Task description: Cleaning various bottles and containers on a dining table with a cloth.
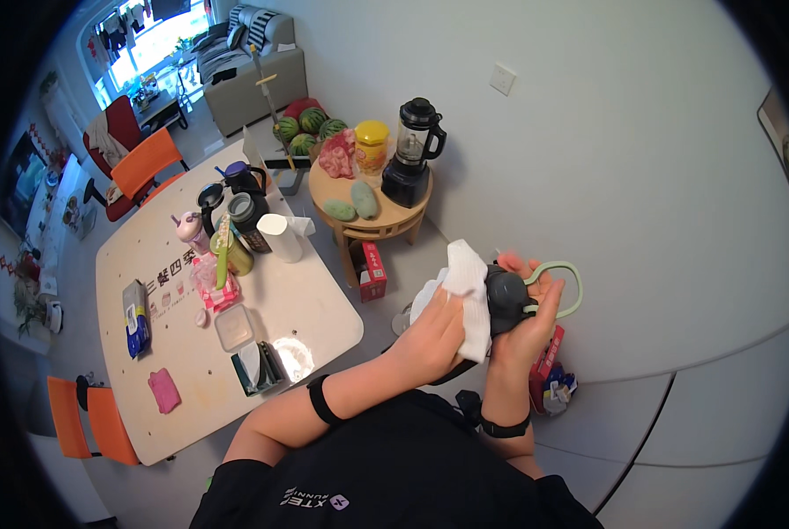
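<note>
A: Site type?
B: Home, living-dining area. Pale rectangular table point(205, 416), orange-backed chair point(146, 163), grey upholstered sofa point(258, 97), dark clothes point(115, 40) hanging (several pieces) by a bright window point(152, 55).
A: Appliances?
B: Black blender with clear jug point(405, 183), round wooden side table point(377, 233).

In the upper left of the frame we see a grey sofa point(255, 95) and an orange chair point(144, 162). Near the upper centre we find a round wooden side table point(394, 215) bearing a black blender point(405, 181), a yellow-lidded jar point(372, 148) and two pale green gourds point(364, 201), with striped watermelons point(304, 145) just beyond. Left of centre, we have a pale table point(205, 370) carrying a white paper roll point(282, 240), a clear container point(234, 328) and a folded pink cloth point(163, 391). At upper right of centre, we notice a white wall plate point(502, 79)
</note>
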A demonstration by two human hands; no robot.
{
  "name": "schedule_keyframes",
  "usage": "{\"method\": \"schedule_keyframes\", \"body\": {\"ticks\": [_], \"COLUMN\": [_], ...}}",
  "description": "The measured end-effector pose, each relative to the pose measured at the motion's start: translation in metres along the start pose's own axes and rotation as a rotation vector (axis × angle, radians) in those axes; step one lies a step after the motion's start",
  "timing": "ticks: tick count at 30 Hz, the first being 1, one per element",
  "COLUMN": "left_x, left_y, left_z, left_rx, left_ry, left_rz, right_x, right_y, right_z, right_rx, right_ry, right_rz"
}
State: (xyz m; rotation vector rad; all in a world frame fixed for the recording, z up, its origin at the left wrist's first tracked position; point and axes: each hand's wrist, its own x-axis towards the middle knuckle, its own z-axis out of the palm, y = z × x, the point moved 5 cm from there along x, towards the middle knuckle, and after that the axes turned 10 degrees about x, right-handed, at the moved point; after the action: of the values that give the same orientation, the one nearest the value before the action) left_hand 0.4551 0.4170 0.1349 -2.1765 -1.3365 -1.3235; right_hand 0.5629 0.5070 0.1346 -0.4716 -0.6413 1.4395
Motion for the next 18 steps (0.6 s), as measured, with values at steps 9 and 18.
{"method": "schedule_keyframes", "body": {"ticks": [9, 18], "left_x": [0.035, 0.037], "left_y": [-0.027, -0.017], "left_z": [0.004, 0.005], "left_rx": [-0.534, -0.431], "left_ry": [-0.318, -0.003], "left_rz": [-0.584, -0.455], "right_x": [-0.008, -0.01], "right_y": [-0.003, -0.011], "right_z": [0.01, 0.012], "right_rx": [-0.146, -0.381], "right_ry": [-0.211, -0.31], "right_rz": [-0.113, -0.18]}}
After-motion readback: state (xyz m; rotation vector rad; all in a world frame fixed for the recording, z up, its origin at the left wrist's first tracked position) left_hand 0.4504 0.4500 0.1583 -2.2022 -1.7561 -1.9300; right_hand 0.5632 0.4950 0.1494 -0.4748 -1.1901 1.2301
